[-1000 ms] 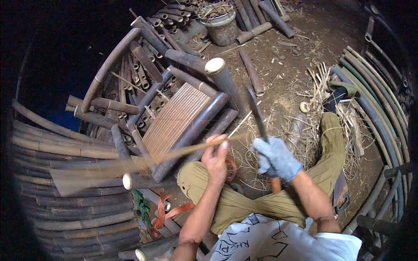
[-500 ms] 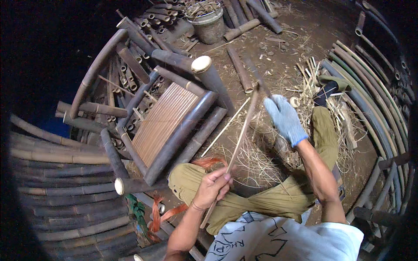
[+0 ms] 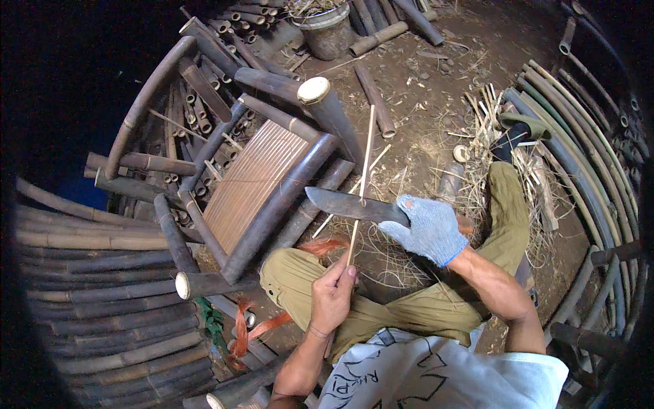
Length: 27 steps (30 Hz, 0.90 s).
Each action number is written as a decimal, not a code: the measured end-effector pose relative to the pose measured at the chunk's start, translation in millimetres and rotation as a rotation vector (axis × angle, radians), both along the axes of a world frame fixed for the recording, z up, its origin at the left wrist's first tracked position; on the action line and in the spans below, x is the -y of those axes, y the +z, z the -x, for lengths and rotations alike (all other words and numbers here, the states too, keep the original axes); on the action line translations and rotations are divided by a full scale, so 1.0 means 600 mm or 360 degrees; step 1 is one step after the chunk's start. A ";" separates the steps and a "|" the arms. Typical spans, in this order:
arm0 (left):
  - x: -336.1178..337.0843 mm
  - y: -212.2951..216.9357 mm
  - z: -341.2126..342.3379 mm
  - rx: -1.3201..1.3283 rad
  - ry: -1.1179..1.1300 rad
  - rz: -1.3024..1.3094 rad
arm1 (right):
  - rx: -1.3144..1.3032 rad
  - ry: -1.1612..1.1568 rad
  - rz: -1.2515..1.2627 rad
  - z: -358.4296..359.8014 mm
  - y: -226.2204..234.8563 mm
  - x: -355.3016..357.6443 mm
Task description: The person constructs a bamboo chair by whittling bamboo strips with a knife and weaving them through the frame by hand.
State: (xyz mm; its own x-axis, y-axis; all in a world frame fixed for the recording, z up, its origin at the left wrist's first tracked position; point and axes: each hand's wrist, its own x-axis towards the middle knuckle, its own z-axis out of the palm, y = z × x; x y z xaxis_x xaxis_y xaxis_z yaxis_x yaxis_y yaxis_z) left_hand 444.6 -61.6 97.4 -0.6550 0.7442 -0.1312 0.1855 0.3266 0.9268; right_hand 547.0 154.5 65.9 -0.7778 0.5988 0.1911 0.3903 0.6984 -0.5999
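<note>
My bare left hand [image 3: 332,293] is closed around the lower end of a thin bamboo strip [image 3: 369,153], which points up and away from me. My right hand [image 3: 430,230], in a light grey knitted glove with a blue cuff, grips a large knife [image 3: 347,205] by its handle. The broad dark blade lies across the strip, its tip pointing left, and meets it around mid-length. Part of the wooden handle shows past the gloved hand. Both hands are above my crossed legs in olive trousers [image 3: 402,310].
A bamboo chair frame with a slatted panel [image 3: 255,177] stands at left, beside rows of dark bamboo poles [image 3: 116,296]. Shavings [image 3: 538,177] litter the ground at right, near long curved poles [image 3: 572,136]. A bucket [image 3: 325,33] and a short bamboo tube [image 3: 375,101] are farther off.
The knife has swung in from farther ahead to lie crosswise over the strip, as my gloved hand came nearer and left. The strip now stands more upright in my left hand.
</note>
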 end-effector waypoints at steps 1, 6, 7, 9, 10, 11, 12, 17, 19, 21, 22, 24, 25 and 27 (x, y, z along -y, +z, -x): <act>0.009 0.003 0.000 0.0020 -0.0005 0.0022 | 0.0012 -0.0084 0.0001 0.003 0.001 -0.012; 0.125 0.006 -0.037 0.0240 -0.0117 0.0261 | 0.0103 -0.0686 0.0147 -0.035 0.017 -0.217; 0.129 0.007 -0.039 0.0422 -0.0037 0.0268 | 0.0051 -0.0659 0.0168 -0.042 0.008 -0.214; 0.071 0.011 -0.013 0.0700 0.0004 0.0003 | -0.0074 -0.0533 0.0206 -0.026 0.024 -0.155; 0.039 0.017 0.004 0.0826 0.0022 -0.0122 | -0.0143 -0.0249 -0.0011 -0.018 0.020 -0.071; 0.011 0.020 0.009 0.0805 0.0036 -0.0152 | -0.0159 -0.0129 -0.0048 -0.021 0.031 -0.027; -0.015 0.024 0.010 0.0778 0.0050 -0.0189 | -0.0140 -0.0001 -0.0032 -0.022 0.037 0.008; -0.039 0.020 0.013 0.0645 -0.0075 -0.0260 | -0.0084 0.0202 0.0126 -0.021 0.033 0.051; -0.037 0.027 0.001 0.0598 0.0006 -0.0274 | -0.0102 0.0162 0.0087 -0.014 0.026 0.039; -0.014 0.025 -0.014 0.0571 -0.0014 -0.0115 | -0.0157 -0.0117 0.0059 -0.005 0.014 0.006; -0.004 0.026 -0.021 0.0550 -0.0037 -0.0033 | -0.0193 -0.0268 0.0044 -0.003 0.010 -0.018; 0.010 0.032 -0.036 0.0518 -0.0098 0.0002 | -0.0099 -0.0339 0.0057 -0.010 0.005 -0.072; 0.023 0.028 -0.035 0.0546 -0.0089 0.0018 | 0.0010 -0.0349 0.0039 -0.008 0.019 -0.085; 0.051 0.027 -0.036 0.0687 -0.0108 -0.0022 | -0.0129 -0.0430 -0.0018 -0.001 0.004 -0.124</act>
State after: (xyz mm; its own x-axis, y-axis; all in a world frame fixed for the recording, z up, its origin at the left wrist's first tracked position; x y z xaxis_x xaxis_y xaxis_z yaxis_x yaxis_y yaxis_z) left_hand 466.0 -92.0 113.9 -0.4917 0.7873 -0.3720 -0.1995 0.3140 0.9282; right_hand 547.8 228.8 68.6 -0.5723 0.7797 0.2541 0.5143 0.5826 -0.6294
